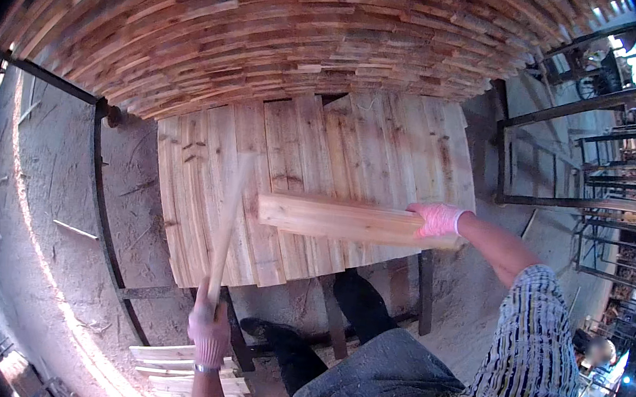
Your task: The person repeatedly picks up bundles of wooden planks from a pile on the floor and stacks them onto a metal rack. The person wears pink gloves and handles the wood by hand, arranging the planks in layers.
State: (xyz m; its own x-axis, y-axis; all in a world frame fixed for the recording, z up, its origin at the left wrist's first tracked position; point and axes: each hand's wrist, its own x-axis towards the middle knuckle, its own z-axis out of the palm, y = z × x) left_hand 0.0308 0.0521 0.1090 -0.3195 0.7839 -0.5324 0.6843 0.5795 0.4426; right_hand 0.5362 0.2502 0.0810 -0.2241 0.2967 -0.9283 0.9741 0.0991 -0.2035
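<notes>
My right hand (441, 220), in a pink glove, grips the right end of a pale wooden board (339, 219). This board lies crosswise over the flat layer of planks (301, 142) in front of me; whether it touches them I cannot tell. At the lower left my gloved left hand (208, 335) is closed round the near end of a narrow wooden strip (225, 243). The strip points away from me over the planks' left part, and its far end is smeared by motion.
A tall stack of wooden slats (305, 40) rises behind the planks. Several loose slats (226, 388) lie at the lower left. A dark metal frame (104, 182) runs along the left, and more frames (576, 200) stand to the right. A person (598, 352) is at the far right.
</notes>
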